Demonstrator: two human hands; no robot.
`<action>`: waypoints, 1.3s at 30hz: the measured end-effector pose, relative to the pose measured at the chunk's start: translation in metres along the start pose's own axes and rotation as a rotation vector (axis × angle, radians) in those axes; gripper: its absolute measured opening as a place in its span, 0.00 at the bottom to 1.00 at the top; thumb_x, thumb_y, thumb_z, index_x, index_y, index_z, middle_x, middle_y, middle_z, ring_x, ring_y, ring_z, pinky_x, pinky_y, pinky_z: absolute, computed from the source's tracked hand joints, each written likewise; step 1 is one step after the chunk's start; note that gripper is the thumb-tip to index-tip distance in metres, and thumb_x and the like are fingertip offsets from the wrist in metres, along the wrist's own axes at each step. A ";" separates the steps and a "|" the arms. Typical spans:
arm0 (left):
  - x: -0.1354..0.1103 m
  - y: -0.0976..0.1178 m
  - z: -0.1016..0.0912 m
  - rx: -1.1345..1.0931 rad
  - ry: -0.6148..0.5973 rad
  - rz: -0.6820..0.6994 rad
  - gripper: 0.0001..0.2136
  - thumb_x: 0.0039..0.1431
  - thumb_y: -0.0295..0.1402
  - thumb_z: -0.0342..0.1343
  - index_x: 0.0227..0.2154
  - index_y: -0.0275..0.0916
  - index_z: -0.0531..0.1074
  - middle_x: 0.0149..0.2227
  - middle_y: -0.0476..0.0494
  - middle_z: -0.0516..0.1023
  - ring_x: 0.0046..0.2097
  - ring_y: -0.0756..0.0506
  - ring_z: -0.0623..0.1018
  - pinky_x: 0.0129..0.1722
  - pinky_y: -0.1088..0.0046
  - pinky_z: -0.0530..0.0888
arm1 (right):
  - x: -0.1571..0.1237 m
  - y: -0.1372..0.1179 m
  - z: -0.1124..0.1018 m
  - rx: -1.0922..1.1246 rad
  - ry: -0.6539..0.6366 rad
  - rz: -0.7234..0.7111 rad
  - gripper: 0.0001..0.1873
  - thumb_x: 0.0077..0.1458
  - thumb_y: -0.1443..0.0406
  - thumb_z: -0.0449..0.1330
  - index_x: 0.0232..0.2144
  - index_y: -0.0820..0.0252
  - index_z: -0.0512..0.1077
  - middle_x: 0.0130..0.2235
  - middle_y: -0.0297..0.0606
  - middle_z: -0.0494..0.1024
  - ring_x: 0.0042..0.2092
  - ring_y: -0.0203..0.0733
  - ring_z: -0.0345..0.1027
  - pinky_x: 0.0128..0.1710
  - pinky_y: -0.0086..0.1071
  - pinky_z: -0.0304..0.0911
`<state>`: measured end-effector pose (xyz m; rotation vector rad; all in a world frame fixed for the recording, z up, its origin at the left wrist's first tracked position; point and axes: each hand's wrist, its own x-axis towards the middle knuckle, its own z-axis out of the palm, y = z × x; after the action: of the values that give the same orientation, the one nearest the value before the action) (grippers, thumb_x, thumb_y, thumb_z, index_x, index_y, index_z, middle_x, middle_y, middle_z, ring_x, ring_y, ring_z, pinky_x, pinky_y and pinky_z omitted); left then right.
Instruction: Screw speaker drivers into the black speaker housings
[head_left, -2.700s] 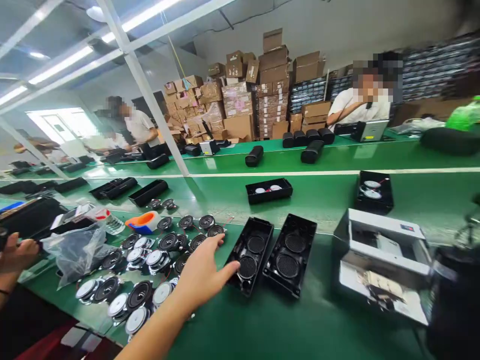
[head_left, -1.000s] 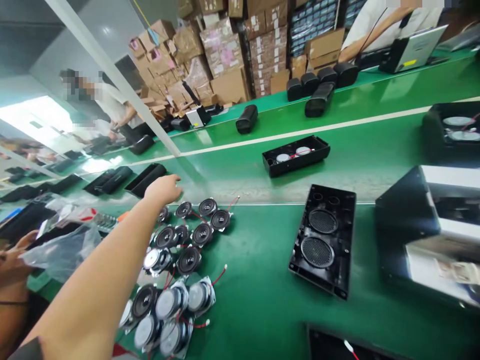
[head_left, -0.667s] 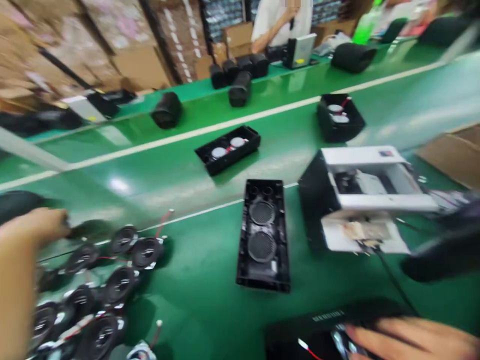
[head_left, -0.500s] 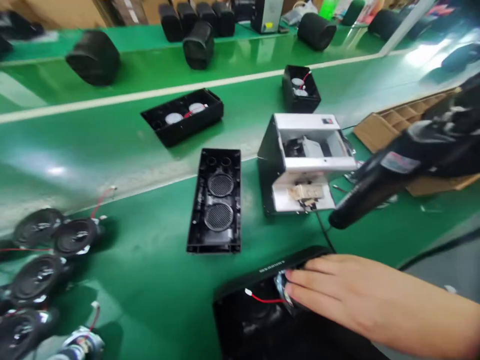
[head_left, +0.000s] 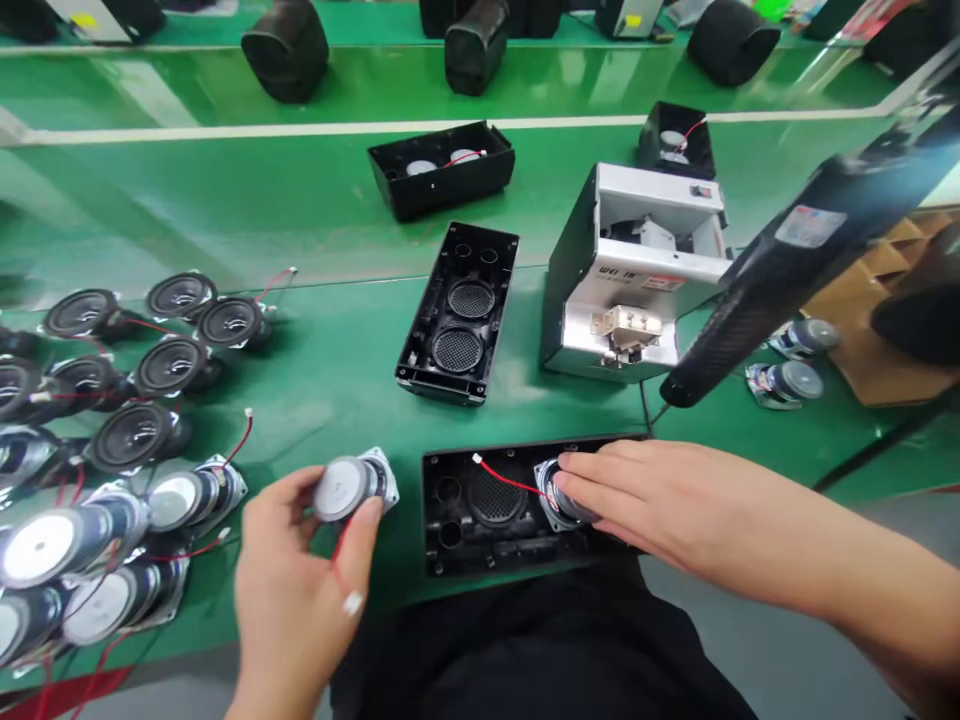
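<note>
My left hand (head_left: pixel 296 580) is closed around a loose speaker driver (head_left: pixel 343 488), its round silver magnet facing up. A red wire with a white plug hangs from it across my thumb. My right hand (head_left: pixel 667 505) rests over a second speaker driver (head_left: pixel 550 497), fingers curled on its magnet. That driver sits inside a black speaker housing (head_left: pixel 469 563) lying open side up at the table's near edge. Its red wire lies over the mesh grille (head_left: pixel 496 497) beside it. My fingers hide part of the driver and the housing's right end.
Several speaker drivers (head_left: pixel 169 365) crowd the left side. A housing with two grilles (head_left: pixel 457 310) lies ahead, another with drivers (head_left: pixel 442 185) behind it. A silver-and-black machine (head_left: pixel 637 270) stands right of centre, near a black hanging tool (head_left: pixel 765 270) and a cardboard box (head_left: pixel 862 340).
My left hand has come into view holding a speaker driver. My right hand stays on the driver in the near housing. The camera view has shifted, showing more of the near edge.
</note>
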<state>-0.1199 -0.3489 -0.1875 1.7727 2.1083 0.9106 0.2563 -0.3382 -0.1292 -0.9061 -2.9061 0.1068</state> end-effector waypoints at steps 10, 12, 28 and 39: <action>0.005 0.006 0.010 0.163 -0.202 0.481 0.24 0.72 0.39 0.58 0.67 0.40 0.66 0.63 0.28 0.76 0.62 0.29 0.78 0.59 0.45 0.78 | -0.007 0.008 0.004 0.147 -0.011 0.055 0.22 0.70 0.66 0.63 0.63 0.61 0.72 0.60 0.46 0.82 0.55 0.51 0.78 0.52 0.46 0.81; 0.007 0.004 0.007 0.106 -0.257 0.546 0.19 0.74 0.35 0.57 0.65 0.47 0.70 0.61 0.37 0.80 0.59 0.34 0.80 0.58 0.51 0.78 | -0.007 0.007 0.007 0.145 -0.037 0.059 0.22 0.70 0.66 0.63 0.64 0.61 0.72 0.60 0.45 0.82 0.55 0.51 0.78 0.51 0.46 0.81; 0.026 -0.016 -0.034 0.118 -0.394 0.507 0.16 0.73 0.39 0.57 0.61 0.51 0.71 0.56 0.42 0.82 0.55 0.37 0.83 0.53 0.55 0.82 | -0.006 0.003 -0.001 0.107 -0.074 0.089 0.21 0.73 0.64 0.61 0.64 0.59 0.72 0.64 0.42 0.81 0.56 0.50 0.78 0.51 0.44 0.78; 0.026 0.096 -0.035 -0.016 -0.566 0.734 0.18 0.66 0.30 0.63 0.57 0.49 0.74 0.51 0.45 0.84 0.49 0.39 0.83 0.46 0.58 0.83 | 0.052 -0.031 0.014 0.041 0.057 0.408 0.13 0.70 0.65 0.62 0.30 0.57 0.73 0.26 0.35 0.76 0.24 0.41 0.66 0.27 0.40 0.44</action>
<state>-0.0687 -0.3283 -0.0983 2.4675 1.1067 0.4511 0.1947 -0.3351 -0.1369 -1.4531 -2.6152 0.1655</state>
